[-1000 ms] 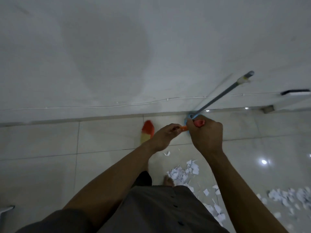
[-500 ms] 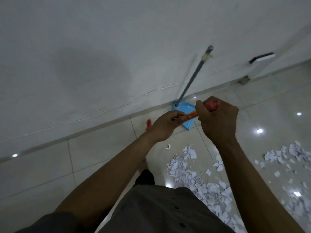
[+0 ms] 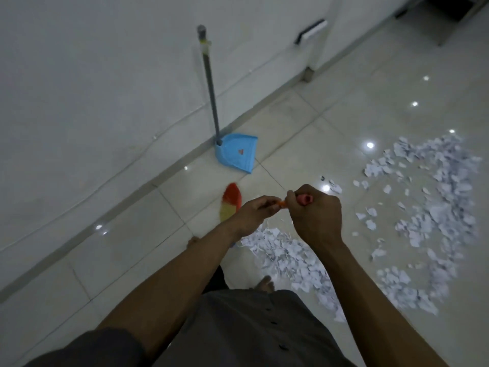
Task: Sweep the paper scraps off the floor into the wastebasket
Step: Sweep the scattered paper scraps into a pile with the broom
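Observation:
Both hands hold an orange broom handle [image 3: 304,200] upright below my face. My right hand [image 3: 315,215] grips its top end, and my left hand [image 3: 255,211] grips it just below. The broom's red and yellow bristle head [image 3: 229,203] is on the floor to the left of my hands. White paper scraps [image 3: 285,256] lie in a heap under my hands and near my feet. A wider spread of scraps [image 3: 434,207] covers the tiles to the right. A blue dustpan [image 3: 236,152] with a long grey handle [image 3: 209,83] stands against the wall. No wastebasket is in view.
A white wall [image 3: 105,75] with a skirting strip runs diagonally across the left. Glossy beige floor tiles [image 3: 344,115] fill the right. My bare feet [image 3: 266,283] stand beside the near heap. A dark bracket [image 3: 311,31] is fixed on the wall further along.
The view has swung right and down, so the dustpan and the large scrap spread show fully. The broom head has moved along the floor left of my hands. Both hands keep their grip.

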